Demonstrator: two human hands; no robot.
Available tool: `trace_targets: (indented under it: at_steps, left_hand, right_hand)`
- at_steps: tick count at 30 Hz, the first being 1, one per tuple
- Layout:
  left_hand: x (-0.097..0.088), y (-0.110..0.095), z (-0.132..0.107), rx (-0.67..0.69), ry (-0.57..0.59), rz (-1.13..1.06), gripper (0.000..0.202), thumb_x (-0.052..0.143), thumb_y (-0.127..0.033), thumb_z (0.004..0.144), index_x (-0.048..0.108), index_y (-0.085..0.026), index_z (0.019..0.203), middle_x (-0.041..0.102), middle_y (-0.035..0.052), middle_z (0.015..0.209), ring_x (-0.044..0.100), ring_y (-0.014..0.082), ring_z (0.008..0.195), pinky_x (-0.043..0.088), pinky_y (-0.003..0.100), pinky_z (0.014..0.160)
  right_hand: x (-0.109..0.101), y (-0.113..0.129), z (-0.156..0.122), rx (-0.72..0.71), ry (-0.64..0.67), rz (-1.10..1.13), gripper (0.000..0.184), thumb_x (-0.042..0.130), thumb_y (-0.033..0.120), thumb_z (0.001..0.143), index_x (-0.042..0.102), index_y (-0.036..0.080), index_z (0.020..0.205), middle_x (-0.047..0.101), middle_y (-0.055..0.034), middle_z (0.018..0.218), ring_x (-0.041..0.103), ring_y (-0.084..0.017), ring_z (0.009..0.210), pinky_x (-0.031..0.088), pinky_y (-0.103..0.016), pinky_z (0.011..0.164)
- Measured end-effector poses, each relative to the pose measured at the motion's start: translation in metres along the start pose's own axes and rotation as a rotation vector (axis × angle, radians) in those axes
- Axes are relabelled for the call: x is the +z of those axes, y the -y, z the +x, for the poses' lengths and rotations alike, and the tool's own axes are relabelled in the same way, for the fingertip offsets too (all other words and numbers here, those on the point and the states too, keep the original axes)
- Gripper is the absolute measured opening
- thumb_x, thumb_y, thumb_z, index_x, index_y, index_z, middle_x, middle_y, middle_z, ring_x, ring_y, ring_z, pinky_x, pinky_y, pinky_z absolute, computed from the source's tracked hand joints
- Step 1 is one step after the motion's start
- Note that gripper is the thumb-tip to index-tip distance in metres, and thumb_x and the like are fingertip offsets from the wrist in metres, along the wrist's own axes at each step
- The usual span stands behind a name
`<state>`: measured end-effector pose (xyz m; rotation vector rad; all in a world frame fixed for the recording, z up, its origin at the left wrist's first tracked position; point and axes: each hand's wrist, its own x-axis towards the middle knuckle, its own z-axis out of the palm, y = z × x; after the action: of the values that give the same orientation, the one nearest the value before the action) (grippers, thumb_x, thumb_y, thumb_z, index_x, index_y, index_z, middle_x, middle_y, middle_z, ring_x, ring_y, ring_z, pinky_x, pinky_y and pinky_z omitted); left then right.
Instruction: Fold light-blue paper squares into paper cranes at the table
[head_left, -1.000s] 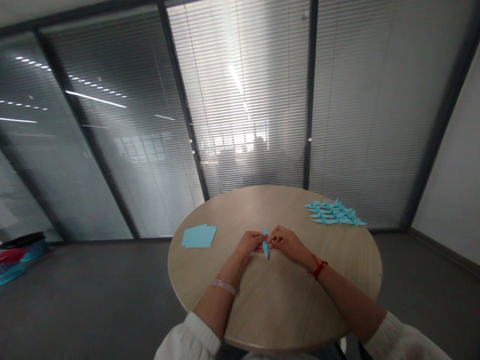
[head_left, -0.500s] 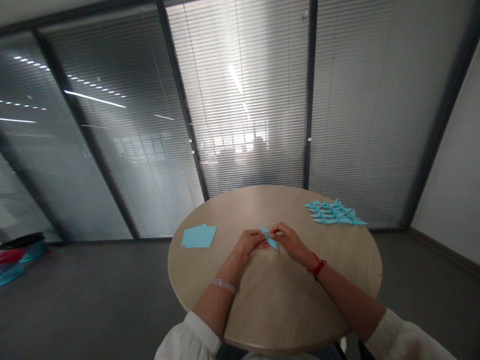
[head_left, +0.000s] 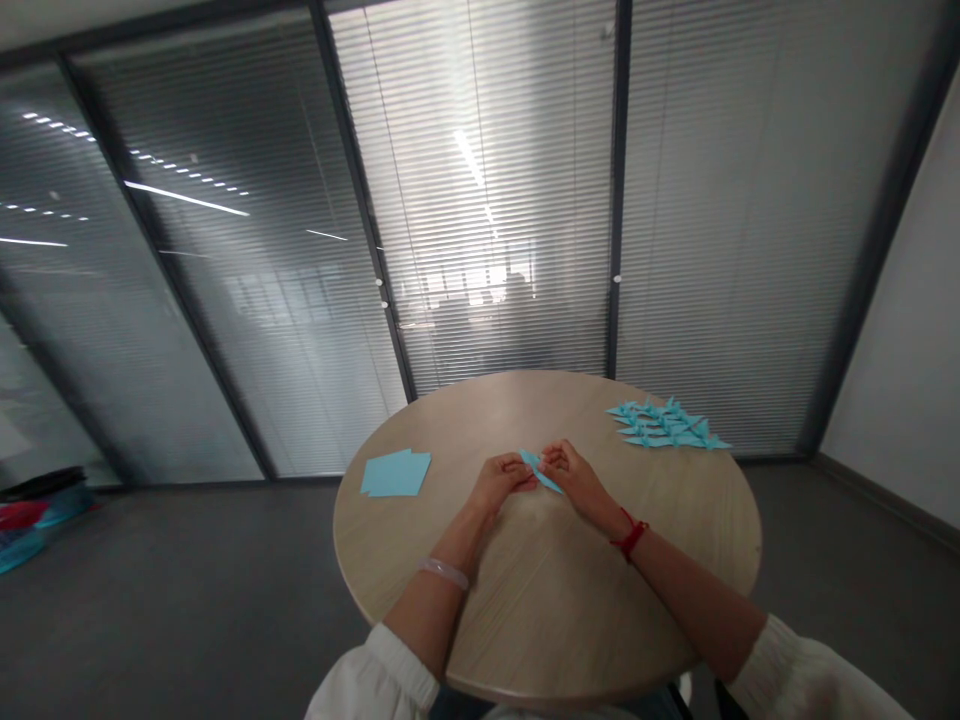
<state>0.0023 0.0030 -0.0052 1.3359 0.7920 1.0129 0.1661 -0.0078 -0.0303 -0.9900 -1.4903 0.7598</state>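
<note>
Origami paper (head_left: 541,471), narrow and blue, pinched between left hand (head_left: 499,483) and right hand (head_left: 574,478) over round wooden table (head_left: 660,530)

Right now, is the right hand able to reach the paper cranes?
Probably yes: the right hand holds the folded paper, and nothing stands between it and the paper cranes, though it must release first.

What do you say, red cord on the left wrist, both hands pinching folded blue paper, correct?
No, the red cord is on the right wrist, as the head view shows; the left hand and right hand do pinch the folded blue paper.
</note>
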Motion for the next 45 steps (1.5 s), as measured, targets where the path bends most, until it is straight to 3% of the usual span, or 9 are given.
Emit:
trace_targets:
  at_steps: [4,10,16,21,38,45]
  left_hand:
    - [0.000,0.000,0.001,0.046,0.000,0.069,0.043,0.077,-0.044,0.057,0.063,-0.013,0.084,0.068,0.0057,0.075,0.065,0.0170,0.071,0.051,0.028,0.069]
    - [0.004,0.001,0.004,0.116,-0.029,0.154,0.049,0.053,-0.062,0.073,0.059,-0.013,0.079,0.064,0.0059,0.071,0.062,0.0152,0.066,0.050,0.028,0.063]
    - [0.007,0.003,0.005,0.214,-0.080,0.331,0.038,0.071,-0.046,0.063,0.055,-0.015,0.077,0.061,0.0012,0.062,0.059,0.0136,0.059,0.047,0.024,0.058]
    - [0.007,0.002,0.004,0.254,-0.110,0.411,0.031,0.068,-0.043,0.067,0.055,-0.015,0.069,0.061,0.0012,0.060,0.057,0.0127,0.056,0.044,0.023,0.056]
    - [0.004,0.004,0.006,0.224,-0.150,0.381,0.031,0.067,-0.045,0.066,0.058,-0.016,0.067,0.063,0.0020,0.058,0.059,0.0141,0.056,0.045,0.023,0.056]
    - [0.003,0.003,0.007,0.256,-0.132,0.301,0.032,0.067,-0.046,0.066,0.059,-0.014,0.066,0.057,0.0000,0.057,0.053,0.0118,0.055,0.042,0.023,0.057]
  right_hand:
    - [-0.002,-0.001,0.001,0.018,0.114,-0.068,0.031,0.052,0.045,0.080,0.059,0.017,0.090,0.067,-0.0061,0.086,0.062,-0.017,0.076,0.047,-0.028,0.069]
    - [-0.007,0.005,0.000,0.045,0.101,-0.146,0.032,0.053,0.045,0.079,0.064,0.016,0.082,0.070,-0.0060,0.077,0.065,-0.019,0.066,0.047,-0.026,0.060]
    - [-0.006,0.013,-0.004,0.052,0.088,-0.191,0.036,0.051,0.048,0.081,0.066,0.016,0.078,0.070,-0.0055,0.069,0.066,-0.018,0.062,0.045,-0.023,0.055]
    - [-0.005,0.018,-0.006,0.039,0.097,-0.208,0.037,0.050,0.048,0.082,0.067,0.016,0.077,0.070,-0.0048,0.067,0.064,-0.016,0.059,0.043,-0.022,0.053]
    - [-0.005,0.011,-0.002,0.011,0.133,-0.082,0.027,0.053,0.040,0.078,0.066,0.016,0.073,0.068,-0.0035,0.068,0.061,-0.016,0.061,0.044,-0.024,0.056]
    - [-0.005,0.004,0.001,0.105,0.130,0.055,0.037,0.062,0.050,0.071,0.066,0.014,0.080,0.068,-0.0054,0.073,0.061,-0.017,0.064,0.047,-0.025,0.056]
